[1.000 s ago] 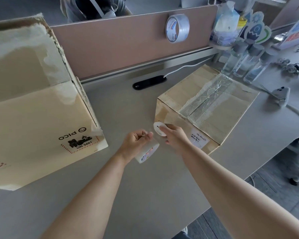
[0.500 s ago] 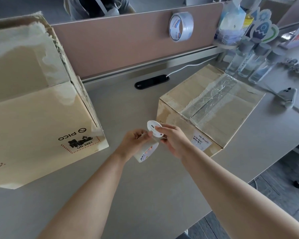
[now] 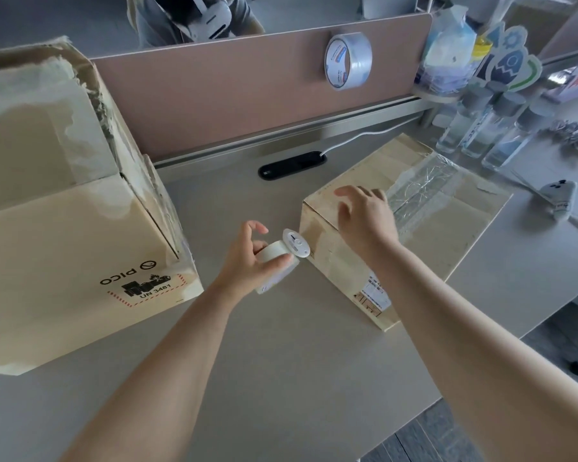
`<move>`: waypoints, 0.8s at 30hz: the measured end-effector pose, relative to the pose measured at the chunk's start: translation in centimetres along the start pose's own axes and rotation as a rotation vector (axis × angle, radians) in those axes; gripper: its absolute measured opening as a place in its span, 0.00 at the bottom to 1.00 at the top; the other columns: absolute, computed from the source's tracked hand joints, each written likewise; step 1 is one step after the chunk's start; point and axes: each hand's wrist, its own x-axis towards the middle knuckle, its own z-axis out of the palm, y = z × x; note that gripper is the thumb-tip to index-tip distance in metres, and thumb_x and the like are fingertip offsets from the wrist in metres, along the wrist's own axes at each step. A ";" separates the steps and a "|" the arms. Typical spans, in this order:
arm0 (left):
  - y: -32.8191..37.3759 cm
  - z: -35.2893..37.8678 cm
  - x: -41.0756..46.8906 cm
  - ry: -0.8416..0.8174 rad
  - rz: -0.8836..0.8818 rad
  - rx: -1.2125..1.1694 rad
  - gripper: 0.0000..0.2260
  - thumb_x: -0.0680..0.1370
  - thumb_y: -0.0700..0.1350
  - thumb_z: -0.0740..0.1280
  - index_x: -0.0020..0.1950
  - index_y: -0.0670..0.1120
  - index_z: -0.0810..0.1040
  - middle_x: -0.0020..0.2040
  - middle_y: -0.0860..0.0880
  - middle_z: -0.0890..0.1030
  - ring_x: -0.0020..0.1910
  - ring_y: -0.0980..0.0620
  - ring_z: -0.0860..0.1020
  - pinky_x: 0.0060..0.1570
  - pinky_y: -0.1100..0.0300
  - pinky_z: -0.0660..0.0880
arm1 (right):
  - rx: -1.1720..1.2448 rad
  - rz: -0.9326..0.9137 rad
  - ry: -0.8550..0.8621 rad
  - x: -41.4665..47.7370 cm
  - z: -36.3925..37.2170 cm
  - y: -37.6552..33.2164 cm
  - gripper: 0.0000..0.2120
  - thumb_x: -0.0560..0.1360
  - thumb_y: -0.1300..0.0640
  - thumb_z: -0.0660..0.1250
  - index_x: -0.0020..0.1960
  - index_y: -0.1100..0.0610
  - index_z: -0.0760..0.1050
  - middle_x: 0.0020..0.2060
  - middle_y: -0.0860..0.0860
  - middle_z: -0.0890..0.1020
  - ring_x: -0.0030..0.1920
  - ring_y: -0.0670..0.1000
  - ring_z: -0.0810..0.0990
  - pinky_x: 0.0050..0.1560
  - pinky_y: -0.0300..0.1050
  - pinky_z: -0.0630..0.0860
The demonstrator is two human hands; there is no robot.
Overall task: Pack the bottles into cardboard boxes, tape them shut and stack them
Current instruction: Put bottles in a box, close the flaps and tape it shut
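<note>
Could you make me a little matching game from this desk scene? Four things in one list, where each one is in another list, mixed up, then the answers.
Things:
1. roll of silver tape
2. white bottle
3. three clear bottles
4. right hand

Places:
A. held in the left hand
B. standing at the far right of the desk, behind the taped box
C. hanging on the brown divider panel
D. over the near left corner of the taped box's top

Pairs: 1-C, 2-A, 3-B, 4-D
</note>
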 end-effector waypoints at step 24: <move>-6.0 3.2 7.4 0.007 -0.051 1.211 0.22 0.69 0.33 0.65 0.62 0.47 0.72 0.70 0.42 0.62 0.67 0.40 0.62 0.68 0.50 0.56 | -0.081 0.006 -0.154 0.8 3.1 2.9 0.20 0.82 0.53 0.50 0.74 0.45 0.61 0.76 0.44 0.55 0.77 0.48 0.45 0.70 0.56 0.29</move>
